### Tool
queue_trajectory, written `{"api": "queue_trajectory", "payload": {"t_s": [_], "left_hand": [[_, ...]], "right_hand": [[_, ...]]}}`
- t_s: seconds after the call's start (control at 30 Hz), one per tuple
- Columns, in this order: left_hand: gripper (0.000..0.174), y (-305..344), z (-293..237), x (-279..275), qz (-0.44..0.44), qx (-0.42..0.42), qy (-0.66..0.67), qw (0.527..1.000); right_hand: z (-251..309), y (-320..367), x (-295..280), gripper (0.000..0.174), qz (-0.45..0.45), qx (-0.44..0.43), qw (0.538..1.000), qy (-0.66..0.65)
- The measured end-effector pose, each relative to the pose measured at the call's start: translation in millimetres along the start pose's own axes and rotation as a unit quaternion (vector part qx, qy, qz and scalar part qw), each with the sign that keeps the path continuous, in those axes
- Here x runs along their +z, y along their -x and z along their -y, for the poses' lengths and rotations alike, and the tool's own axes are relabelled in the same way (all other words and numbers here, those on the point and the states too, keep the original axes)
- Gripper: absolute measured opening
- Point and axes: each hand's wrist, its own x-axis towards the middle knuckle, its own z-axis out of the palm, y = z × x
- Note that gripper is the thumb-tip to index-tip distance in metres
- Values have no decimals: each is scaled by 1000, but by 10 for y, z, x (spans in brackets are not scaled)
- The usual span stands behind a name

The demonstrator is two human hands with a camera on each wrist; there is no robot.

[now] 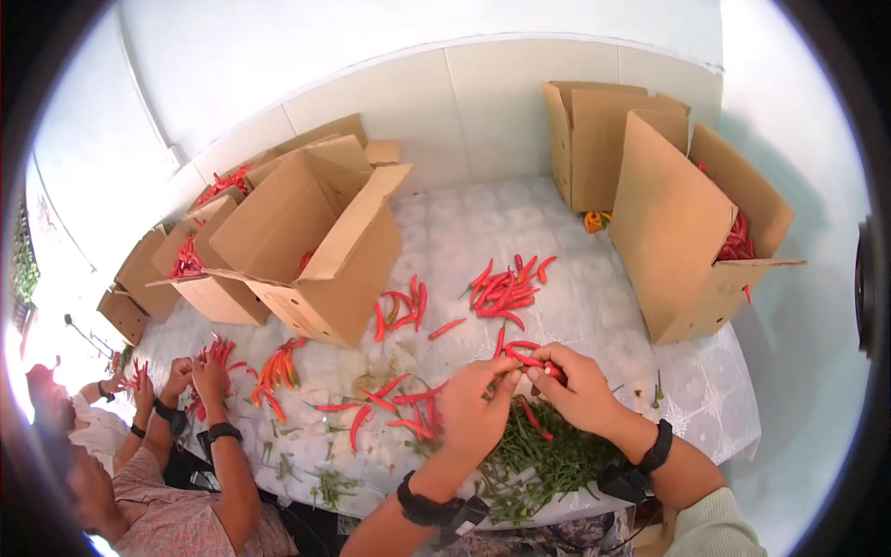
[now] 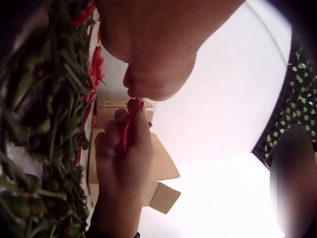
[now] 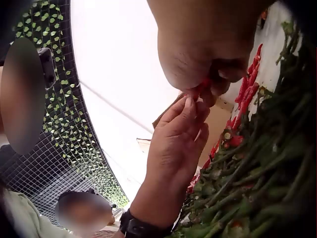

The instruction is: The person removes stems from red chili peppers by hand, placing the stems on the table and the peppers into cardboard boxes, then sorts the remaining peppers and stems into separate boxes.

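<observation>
Close together over the table, my two hands meet at a few red chili peppers. The right hand grips them, with one chili lying along its fingers in the left wrist view. My left hand pinches at the end of a chili with thumb and fingertips, which mostly hide that end. Below the hands spreads a heap of green chili stems, with a single red chili on it. Beyond the hands is a pile of red chilies. More loose chilies lie left of the left hand.
Cardboard boxes stand at the left and right, some with red chilies inside. Orange-red chilies and stem scraps lie farther left. Other people work along the table's left side.
</observation>
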Motion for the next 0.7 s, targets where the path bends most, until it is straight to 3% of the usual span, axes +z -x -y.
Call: {"api": "queue_trajectory", "payload": {"t_s": [0.07, 0.17, 0.27, 0.37, 0.47, 0.6, 0.7], "left_hand": [[12, -6, 31, 10, 29, -11, -14, 999], [14, -23, 62, 16, 23, 15, -20, 999], [13, -15, 48, -3, 24, 18, -40, 999], [11, -47, 43, -81, 43, 94, -73, 992], [13, -74, 193, -76, 90, 62, 33, 994], [11, -93, 179, -113, 153, 8, 186, 971], [15, -94, 188, -129, 175, 9, 221, 959]], "right_hand": [[-8, 2, -19, 26, -12, -61, 995, 79], [-11, 4, -30, 16, -2, -83, 983, 162], [-14, 21, -13, 16, -20, -131, 978, 159], [-64, 19, -44, 17, 3, -148, 981, 124], [16, 37, -154, 19, 59, -103, 988, 97], [38, 10, -249, 19, 117, -109, 985, 65], [38, 61, -266, 20, 136, -100, 986, 17]]}}
